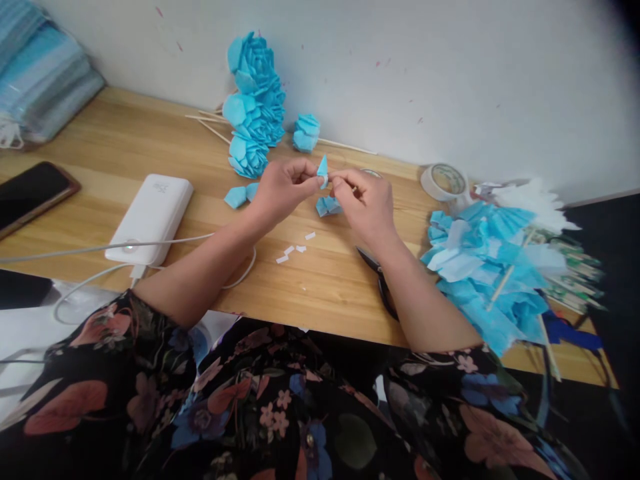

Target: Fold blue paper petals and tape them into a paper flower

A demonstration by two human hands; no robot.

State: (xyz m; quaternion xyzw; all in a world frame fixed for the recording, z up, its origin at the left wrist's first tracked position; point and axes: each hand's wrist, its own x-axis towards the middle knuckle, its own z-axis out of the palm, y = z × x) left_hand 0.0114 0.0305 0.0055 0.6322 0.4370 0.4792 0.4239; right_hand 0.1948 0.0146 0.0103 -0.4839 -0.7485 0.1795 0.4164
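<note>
Between my hands stands a small pointed cone of blue paper, with a bit of white at its base. My left hand pinches it from the left. The fingertips of my right hand are closed at its base; whether they grip the white bit or the cone, I cannot tell. Folded blue paper pieces lie just below the hands, and a flat blue petal rests by my left wrist. Several white paper scraps are scattered nearer me. Black-handled scissors lie partly hidden under my right forearm.
Finished blue paper flowers on sticks and a smaller blue bud lie near the wall. A tape roll and piled blue paper are at right. A white power bank with cables and a phone are at left.
</note>
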